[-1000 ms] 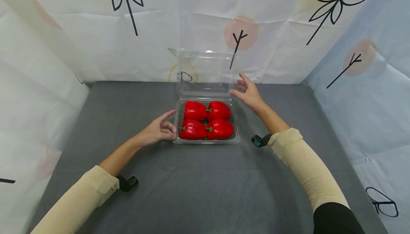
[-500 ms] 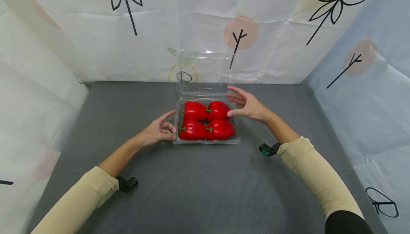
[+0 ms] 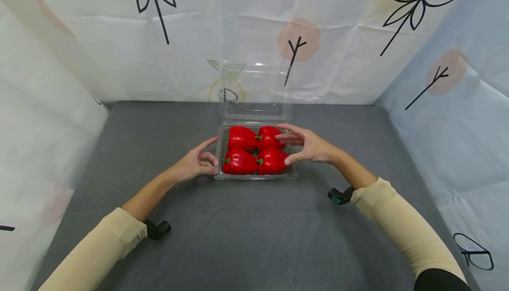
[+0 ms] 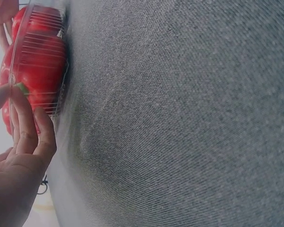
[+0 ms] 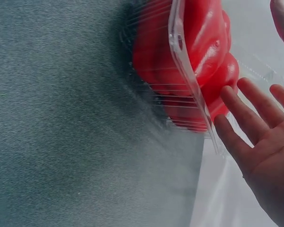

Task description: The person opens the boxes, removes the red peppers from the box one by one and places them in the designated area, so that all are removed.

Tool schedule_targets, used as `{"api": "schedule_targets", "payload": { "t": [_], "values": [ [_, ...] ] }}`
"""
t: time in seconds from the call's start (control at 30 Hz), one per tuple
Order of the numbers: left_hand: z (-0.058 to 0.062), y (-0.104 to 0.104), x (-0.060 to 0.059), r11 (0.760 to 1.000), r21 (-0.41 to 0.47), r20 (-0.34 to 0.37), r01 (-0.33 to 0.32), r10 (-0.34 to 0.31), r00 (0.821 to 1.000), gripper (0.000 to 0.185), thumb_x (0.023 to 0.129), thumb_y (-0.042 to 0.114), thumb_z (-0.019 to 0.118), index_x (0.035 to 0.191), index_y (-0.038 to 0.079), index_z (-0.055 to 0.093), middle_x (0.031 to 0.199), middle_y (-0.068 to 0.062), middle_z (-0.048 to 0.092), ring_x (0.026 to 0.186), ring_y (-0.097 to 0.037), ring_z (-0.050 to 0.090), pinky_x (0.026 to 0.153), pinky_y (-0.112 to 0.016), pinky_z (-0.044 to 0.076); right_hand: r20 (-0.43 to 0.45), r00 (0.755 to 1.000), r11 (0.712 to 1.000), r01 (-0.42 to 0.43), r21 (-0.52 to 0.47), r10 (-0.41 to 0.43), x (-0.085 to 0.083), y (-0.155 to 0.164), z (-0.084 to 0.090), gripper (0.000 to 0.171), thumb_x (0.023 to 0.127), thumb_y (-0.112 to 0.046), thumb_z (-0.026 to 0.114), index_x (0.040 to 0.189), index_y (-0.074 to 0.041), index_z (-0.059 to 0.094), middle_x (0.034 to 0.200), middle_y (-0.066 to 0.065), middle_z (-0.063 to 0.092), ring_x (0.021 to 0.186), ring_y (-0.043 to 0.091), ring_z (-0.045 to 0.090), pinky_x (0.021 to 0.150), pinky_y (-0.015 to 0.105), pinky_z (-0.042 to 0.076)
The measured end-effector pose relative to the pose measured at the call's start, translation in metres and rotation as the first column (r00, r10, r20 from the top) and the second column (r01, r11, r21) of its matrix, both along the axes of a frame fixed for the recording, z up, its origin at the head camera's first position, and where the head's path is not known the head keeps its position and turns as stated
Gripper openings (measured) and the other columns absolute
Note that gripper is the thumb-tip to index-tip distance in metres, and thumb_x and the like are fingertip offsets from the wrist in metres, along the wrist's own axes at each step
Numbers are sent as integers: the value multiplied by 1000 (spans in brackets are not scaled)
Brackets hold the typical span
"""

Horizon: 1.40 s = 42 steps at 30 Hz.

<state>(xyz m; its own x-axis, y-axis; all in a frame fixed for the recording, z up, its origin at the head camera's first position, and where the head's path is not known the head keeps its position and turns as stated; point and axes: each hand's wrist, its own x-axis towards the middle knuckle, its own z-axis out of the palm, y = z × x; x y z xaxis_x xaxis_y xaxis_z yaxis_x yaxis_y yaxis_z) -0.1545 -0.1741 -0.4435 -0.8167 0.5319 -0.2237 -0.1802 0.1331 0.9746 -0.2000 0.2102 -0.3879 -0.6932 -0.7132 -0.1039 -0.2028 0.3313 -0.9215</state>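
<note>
A clear plastic clamshell container (image 3: pixel 256 177) stands on the grey table with its lid (image 3: pixel 254 113) raised at the back. Several red bell peppers with green stems fill its base, among them a front left pepper (image 3: pixel 240 162) and a front right one (image 3: pixel 273 161). My left hand (image 3: pixel 194 165) pinches the container's left rim, thumb and fingers on either side of it in the left wrist view. At the right side my right hand (image 3: pixel 312 146) hovers with spread fingers, overlapping the right-hand peppers in the head view; in its wrist view the fingertips (image 5: pixel 222 122) are close to the rim.
The grey cloth-covered table (image 3: pixel 246 233) extends around the container. Behind it hangs a white patterned sheet (image 3: pixel 342 70), with further sheets at both sides. A black strap device sits on each forearm by the rolled sleeve.
My right hand has come down from beside the raised lid, toward me, to the right side of the peppers. The left hand and the container have stayed in place.
</note>
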Motion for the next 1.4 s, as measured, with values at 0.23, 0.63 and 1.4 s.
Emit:
{"api": "schedule_targets", "payload": {
  "t": [0.23,0.63,1.4],
  "values": [
    [0,0,0,1000,-2,-8,4,-4,1000,95,87,-6,68,160,13,11,95,-11,60,80,-18,67,80,-28,55,-21,999,999,-32,-3,32,3,1,-4,87,82,-3,80,153,-2,31,143,22,51,132,37,49,109,62,29],
    [0,-1,0,1000,-7,-11,12,-12,1000,94,88,-5,67,160,13,11,94,-11,60,79,-19,66,80,-27,54,-138,988,987,-53,148,74,10,-11,-8,83,78,-14,85,148,-5,42,132,13,57,125,31,51,106,58,37],
    [-1,-1,-1,1000,1,-9,20,-20,1000,93,89,-4,67,160,13,10,96,-12,59,79,-20,65,80,-27,54,-295,952,976,-11,218,77,12,-22,-19,73,75,-17,87,139,-6,53,128,10,53,116,26,50,99,52,44]
  ]
}}
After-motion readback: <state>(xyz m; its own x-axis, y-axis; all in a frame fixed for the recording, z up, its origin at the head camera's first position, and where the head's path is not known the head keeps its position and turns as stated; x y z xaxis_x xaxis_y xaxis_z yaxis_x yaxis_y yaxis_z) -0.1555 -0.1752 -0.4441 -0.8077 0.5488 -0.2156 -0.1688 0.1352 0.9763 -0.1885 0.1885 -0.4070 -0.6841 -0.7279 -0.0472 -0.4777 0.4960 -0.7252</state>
